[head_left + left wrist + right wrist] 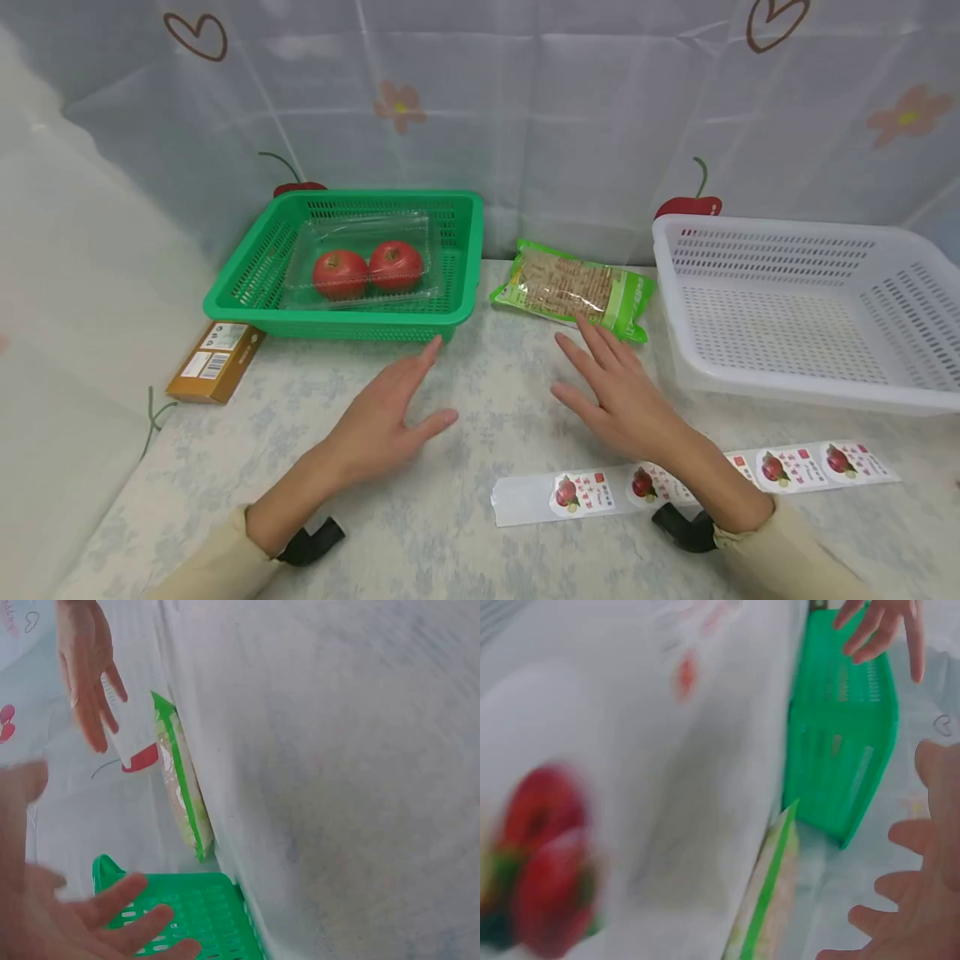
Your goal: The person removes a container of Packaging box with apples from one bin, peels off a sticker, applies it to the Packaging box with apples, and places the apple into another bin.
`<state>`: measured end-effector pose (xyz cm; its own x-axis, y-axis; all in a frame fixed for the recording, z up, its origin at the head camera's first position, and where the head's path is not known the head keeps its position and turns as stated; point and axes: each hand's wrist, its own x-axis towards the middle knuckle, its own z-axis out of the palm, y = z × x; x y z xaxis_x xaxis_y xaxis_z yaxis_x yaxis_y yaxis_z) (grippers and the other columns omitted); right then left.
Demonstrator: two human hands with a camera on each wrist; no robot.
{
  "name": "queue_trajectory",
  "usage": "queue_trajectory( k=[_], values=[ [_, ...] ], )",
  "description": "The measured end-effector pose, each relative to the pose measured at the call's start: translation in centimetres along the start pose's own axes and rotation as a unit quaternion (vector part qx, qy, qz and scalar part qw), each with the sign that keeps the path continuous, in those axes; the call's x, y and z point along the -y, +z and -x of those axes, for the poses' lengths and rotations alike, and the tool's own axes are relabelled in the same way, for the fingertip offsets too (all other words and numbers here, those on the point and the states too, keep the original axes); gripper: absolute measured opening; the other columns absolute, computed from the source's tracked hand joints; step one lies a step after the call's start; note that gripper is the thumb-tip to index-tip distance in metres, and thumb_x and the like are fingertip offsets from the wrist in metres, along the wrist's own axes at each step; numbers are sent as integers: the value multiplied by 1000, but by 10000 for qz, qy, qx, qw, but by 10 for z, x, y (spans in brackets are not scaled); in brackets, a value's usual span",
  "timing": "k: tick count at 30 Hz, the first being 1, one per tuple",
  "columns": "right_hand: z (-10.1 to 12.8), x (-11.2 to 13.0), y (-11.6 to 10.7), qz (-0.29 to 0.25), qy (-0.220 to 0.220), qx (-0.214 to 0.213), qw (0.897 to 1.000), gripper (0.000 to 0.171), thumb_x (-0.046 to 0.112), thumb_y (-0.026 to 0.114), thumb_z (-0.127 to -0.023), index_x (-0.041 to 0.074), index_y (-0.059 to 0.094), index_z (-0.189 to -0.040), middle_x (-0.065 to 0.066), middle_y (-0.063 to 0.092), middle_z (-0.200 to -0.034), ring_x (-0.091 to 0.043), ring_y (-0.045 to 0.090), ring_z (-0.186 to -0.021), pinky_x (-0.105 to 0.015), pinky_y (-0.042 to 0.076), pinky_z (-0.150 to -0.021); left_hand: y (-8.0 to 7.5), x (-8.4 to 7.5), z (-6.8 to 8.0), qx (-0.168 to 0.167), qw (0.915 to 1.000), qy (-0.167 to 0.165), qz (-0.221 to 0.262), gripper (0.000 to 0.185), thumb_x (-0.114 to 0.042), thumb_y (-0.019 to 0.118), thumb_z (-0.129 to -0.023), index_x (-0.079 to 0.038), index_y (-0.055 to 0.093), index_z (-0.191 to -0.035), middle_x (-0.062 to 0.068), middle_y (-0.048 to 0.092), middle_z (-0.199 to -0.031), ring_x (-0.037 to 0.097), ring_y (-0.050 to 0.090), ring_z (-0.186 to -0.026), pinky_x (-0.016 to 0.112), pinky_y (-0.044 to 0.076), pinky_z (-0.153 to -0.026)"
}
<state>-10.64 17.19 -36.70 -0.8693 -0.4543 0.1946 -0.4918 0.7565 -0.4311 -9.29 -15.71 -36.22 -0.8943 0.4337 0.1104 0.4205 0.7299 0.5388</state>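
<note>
My left hand (382,417) hovers over the table just in front of the green basket (345,317), fingers extended and holding nothing. Inside that basket two red apples (341,274) sit under or within a clear plastic box (300,267); which of these cannot be told. To the right, my right hand (622,400) is spread with nothing in it, its fingertips near a green-edged packet (558,285) of light brown contents. Beneath the right forearm lies a strip of round fruit stickers (581,494), partly hidden by the arm. In the left wrist view the packet (180,780) appears beyond the fingers.
A white basket (780,375) stands at the right with nothing seen inside. An orange-brown small box (216,363) lies by the green basket's left front corner. Behind everything hangs a pale patterned curtain (585,125), close to the baskets and packet.
</note>
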Motion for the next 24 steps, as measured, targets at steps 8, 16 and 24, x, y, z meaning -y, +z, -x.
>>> queue_trajectory(
  k=[8, 16, 24],
  values=[
    [-45, 49, -13, -2160, 104, -734, 9736, 52, 27, 60, -100, 5, 46, -145, -10, 42, -150, -27, 37, -139, -50, 37, -107, -15, 12, -24, -1450, 9097, -1841, 3429, 79, -42, 58, -99, -26, 9, -159, 18, 25, -137, 33, 49, -121, 45, 52, -92],
    [-111, 93, -12, -4069, 740, -176, 9103, 54, 30, 56, -101, 10, 40, -149, -4, 38, -152, -23, 42, -136, -41, 39, -106, -16, 17, -42, -2480, 8211, -2759, 4339, 62, -37, 61, -98, -20, 30, -149, 11, 4, -142, 28, 43, -122, 51, 47, -97],
    [-185, 117, 10, -4635, 2133, 39, 8600, 65, 38, 59, -98, 17, 32, -153, -4, 30, -157, -24, 32, -141, -48, 33, -109, -11, 10, -49, -3054, 7818, -2640, 4751, 57, -23, 64, -98, -15, 34, -145, 10, 7, -140, 26, 39, -115, 43, 43, -101]
  ],
)
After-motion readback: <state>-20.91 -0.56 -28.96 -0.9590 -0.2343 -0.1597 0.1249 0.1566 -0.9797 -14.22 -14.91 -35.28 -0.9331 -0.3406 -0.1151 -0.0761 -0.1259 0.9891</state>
